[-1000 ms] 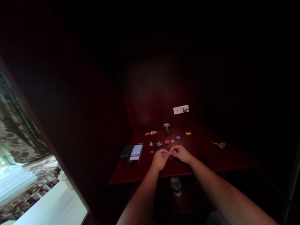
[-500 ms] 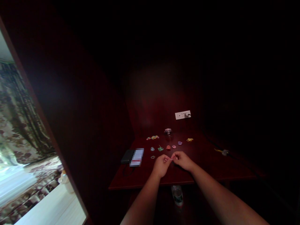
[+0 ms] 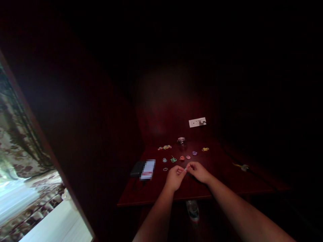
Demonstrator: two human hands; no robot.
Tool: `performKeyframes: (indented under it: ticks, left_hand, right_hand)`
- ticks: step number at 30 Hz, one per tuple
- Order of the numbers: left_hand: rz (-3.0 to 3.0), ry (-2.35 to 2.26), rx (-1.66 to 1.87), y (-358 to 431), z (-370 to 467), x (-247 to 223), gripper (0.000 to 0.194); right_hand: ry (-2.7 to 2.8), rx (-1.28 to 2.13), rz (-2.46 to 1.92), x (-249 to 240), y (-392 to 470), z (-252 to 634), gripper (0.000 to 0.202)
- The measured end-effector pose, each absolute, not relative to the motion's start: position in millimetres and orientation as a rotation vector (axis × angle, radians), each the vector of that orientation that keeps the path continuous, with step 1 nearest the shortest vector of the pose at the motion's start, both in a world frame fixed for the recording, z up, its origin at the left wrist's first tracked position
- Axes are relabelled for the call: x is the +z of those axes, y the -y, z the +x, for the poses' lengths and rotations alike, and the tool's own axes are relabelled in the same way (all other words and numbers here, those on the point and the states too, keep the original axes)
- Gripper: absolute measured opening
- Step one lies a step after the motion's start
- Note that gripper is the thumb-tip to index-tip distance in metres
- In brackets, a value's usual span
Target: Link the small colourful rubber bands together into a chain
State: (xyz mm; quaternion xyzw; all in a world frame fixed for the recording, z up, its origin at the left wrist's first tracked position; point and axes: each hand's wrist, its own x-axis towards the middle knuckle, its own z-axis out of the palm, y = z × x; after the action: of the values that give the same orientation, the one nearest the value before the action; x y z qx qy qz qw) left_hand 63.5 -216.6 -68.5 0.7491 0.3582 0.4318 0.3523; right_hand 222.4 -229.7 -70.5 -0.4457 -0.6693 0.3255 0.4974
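Both hands, left hand and right hand, pinch one tiny pale band between closed fingertips, just in front of the glass jar, stretching it taut for grip.

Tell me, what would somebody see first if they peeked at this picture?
Probably the two hands meeting over the dark red table: the left hand and right hand pinch something tiny and pale between their fingertips. Just beyond them lie little colourful loops scattered on the table, with a small glass jar behind. A bright window glows far left.
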Motion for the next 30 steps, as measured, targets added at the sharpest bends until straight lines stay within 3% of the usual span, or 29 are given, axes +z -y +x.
performKeyframes:
  ticks: [14, 30]
  left_hand:
    - [1.866, -0.834, 1.131, 211.9, 63.5, -68.9, 0.018]
    - [1.892, -0.913, 1.11, 205.8, 66.7, -75.9, 0.022]
  right_hand:
    - [1.725, 0.574, -1.196, -67.6, 232.1, 219.8, 0.025]
    - [1.653, 0.748, -1.096, -70.4, 229.7, 222.0, 0.023]
